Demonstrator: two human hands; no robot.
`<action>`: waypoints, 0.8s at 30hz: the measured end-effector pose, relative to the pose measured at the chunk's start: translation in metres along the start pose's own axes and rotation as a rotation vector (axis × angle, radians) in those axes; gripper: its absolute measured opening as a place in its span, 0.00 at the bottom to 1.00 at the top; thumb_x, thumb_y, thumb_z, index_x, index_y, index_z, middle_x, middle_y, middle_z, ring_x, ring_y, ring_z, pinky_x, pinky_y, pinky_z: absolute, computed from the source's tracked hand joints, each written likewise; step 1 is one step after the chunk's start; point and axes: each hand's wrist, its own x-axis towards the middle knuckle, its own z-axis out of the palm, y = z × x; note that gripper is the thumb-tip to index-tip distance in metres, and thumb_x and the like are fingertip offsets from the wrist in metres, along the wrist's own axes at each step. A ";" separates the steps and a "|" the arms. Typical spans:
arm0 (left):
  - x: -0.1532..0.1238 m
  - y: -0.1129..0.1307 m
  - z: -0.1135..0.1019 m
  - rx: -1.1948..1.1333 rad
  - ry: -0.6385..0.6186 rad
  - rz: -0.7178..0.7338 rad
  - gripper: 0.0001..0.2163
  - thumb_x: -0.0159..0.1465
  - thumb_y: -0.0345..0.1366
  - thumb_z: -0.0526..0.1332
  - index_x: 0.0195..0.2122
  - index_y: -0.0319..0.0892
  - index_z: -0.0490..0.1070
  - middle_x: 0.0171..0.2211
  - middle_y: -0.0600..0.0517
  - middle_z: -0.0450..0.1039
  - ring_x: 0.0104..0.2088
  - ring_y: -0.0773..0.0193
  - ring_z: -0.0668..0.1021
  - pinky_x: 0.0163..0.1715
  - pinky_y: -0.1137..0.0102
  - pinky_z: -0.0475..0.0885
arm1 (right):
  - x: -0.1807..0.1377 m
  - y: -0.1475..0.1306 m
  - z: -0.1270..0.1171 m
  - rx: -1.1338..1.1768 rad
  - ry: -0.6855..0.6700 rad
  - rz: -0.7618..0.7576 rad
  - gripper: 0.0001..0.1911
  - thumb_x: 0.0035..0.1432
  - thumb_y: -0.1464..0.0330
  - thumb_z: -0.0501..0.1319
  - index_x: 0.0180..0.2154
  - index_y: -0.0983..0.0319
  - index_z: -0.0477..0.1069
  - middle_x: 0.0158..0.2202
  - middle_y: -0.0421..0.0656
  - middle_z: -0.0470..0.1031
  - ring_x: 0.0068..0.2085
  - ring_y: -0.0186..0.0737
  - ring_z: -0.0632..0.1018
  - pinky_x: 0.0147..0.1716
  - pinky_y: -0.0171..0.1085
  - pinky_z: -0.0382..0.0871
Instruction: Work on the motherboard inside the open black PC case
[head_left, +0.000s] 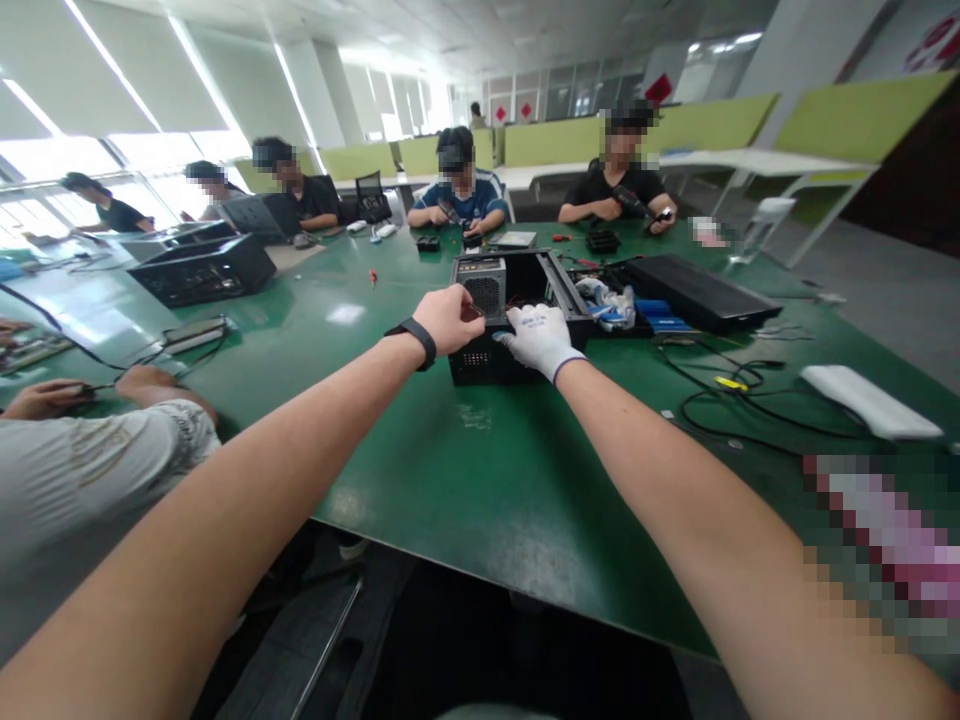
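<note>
An open black computer case [471, 372] lies on the green table in front of me. Inside it, at the left, a grey power supply [482, 286] with a fan grille is visible. My left hand [444, 320], bare with a black wristband, is closed in a pinch at the case's near edge, beside the power supply. What its fingers hold is too small to name. My right hand [541, 338], in a white glove, has its fingers curled over the near edge of the case, with the thumb on the outside. Both hands partly hide the inside of the case.
Right of the case are white-and-blue gloves [611, 305], a black panel [697, 290], black cables [697, 415] and a white block [870, 400]. A co-worker's sleeve [112, 470] is close at my left. Another black case [202, 270] stands far left. People work across the table.
</note>
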 end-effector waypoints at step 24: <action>-0.012 0.032 0.052 0.430 -0.570 0.188 0.17 0.49 0.42 0.69 0.39 0.41 0.79 0.39 0.46 0.81 0.40 0.56 0.81 0.41 0.70 0.74 | -0.222 -0.041 -0.061 0.095 0.129 -0.354 0.14 0.61 0.54 0.59 0.37 0.58 0.68 0.32 0.43 0.73 0.33 0.45 0.73 0.35 0.43 0.54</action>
